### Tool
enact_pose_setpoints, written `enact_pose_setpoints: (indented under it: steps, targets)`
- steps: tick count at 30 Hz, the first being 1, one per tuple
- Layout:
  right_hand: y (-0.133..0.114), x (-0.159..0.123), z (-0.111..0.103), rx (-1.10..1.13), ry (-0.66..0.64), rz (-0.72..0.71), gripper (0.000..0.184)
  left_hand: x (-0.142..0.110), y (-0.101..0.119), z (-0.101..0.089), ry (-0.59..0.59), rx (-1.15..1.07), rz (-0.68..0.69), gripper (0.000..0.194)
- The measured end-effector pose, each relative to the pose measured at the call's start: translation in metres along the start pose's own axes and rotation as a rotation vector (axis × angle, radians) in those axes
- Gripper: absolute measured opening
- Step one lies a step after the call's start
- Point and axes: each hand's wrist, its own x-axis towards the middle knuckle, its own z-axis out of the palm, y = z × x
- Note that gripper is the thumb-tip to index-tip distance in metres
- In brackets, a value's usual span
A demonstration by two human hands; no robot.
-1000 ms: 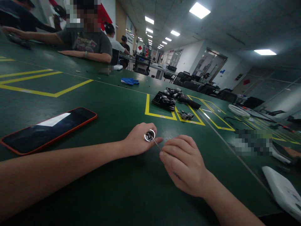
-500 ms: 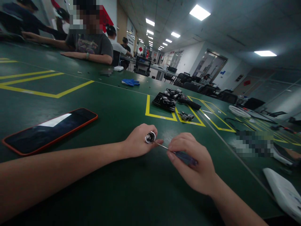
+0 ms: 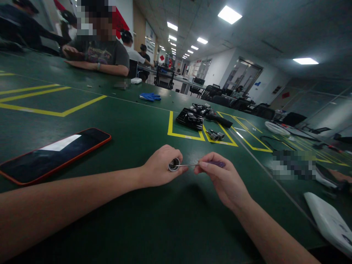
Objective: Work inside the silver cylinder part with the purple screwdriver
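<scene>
A round, hollow metal part [image 3: 173, 165] is clamped in the left hand [image 3: 160, 165], its open end exposed. By the right hand [image 3: 220, 175], a screwdriver [image 3: 217, 163] with a translucent purple handle is pinched, its thin, straight metal shaft reaching the opening. Both are held above the smooth green table [image 3: 132, 223].

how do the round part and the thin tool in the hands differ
The round part is short, wide and hollow, while the thin tool is long and slender. The round part has a silvery rim; the thin tool has a purple handle. The left hand holds the round part, the right hand the thin tool. Both are hand-held.
</scene>
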Motion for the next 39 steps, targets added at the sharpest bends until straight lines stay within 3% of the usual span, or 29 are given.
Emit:
enact_pose_setpoints:
  steps: [4,9,11,16,18,33,39]
  targets:
    - [0.007,-0.003,0.002,0.125,0.010,0.061,0.012,-0.001,0.001,-0.001,0.009,0.012,-0.021,0.020]
    - [0.017,-0.018,0.003,-0.008,-0.015,-0.066,0.010,-0.001,0.000,-0.001,0.043,-0.024,-0.095,0.022]
    - [0.021,-0.024,0.005,-0.159,-0.054,-0.195,0.008,0.000,-0.002,0.001,0.048,-0.024,-0.105,0.024]
    - [0.025,-0.030,0.009,-0.509,-0.131,-0.689,0.018,-0.001,-0.003,0.004,0.046,-0.001,-0.146,0.023]
    - [0.027,-0.030,0.009,-0.572,-0.131,-0.779,0.023,-0.001,-0.003,0.004,0.051,-0.003,-0.178,0.023]
    - [0.023,-0.034,0.005,-0.899,-0.094,-0.987,0.030,0.001,0.000,0.003,0.041,-0.020,-0.194,0.026]
    - [0.007,-0.026,0.006,-1.017,-0.086,-0.919,0.014,0.000,-0.002,0.002,0.043,-0.033,-0.166,0.027]
